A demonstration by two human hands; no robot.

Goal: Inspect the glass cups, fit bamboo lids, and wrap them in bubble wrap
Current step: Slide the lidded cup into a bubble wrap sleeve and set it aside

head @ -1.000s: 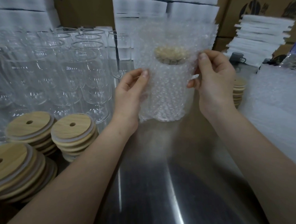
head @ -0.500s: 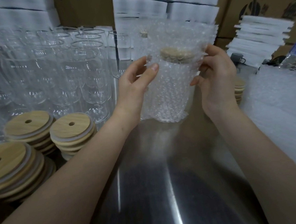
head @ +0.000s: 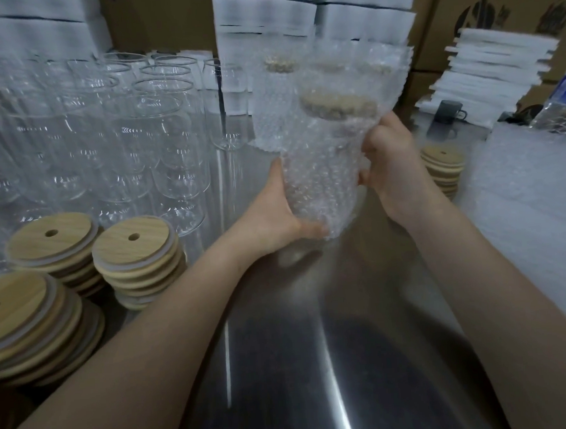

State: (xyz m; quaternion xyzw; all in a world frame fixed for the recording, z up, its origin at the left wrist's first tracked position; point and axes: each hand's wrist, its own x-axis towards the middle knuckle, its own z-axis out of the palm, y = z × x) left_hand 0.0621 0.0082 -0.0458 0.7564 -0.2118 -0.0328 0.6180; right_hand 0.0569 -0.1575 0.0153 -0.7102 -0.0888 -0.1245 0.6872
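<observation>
Bubble-wrapped cup point(head: 325, 166) at centre frame, held off steel table point(head: 314, 344), top leaning right. Bamboo lid point(head: 338, 104) shows dimly through wrap, with loose wrap flaring above it. Bare tabletop below. Glass cups point(head: 133, 140) crowd left, lid stacks point(head: 136, 254) lower left, bubble wrap sheets point(head: 528, 175) right, second wrapped cup point(head: 269, 110) just behind. Left hand point(head: 275, 221) cradles base, thumb up side. Right hand point(head: 390, 162) grips right side under lid, fingers curled round.

The bubble wrap point(head: 322, 179) is clear, dotted all over with round bubbles; the lids point(head: 134, 243) are pale tan with fine wood grain; the cups point(head: 159, 138) colourless; the table point(head: 315, 360) shiny grey; the boxes point(head: 493, 6) brown
</observation>
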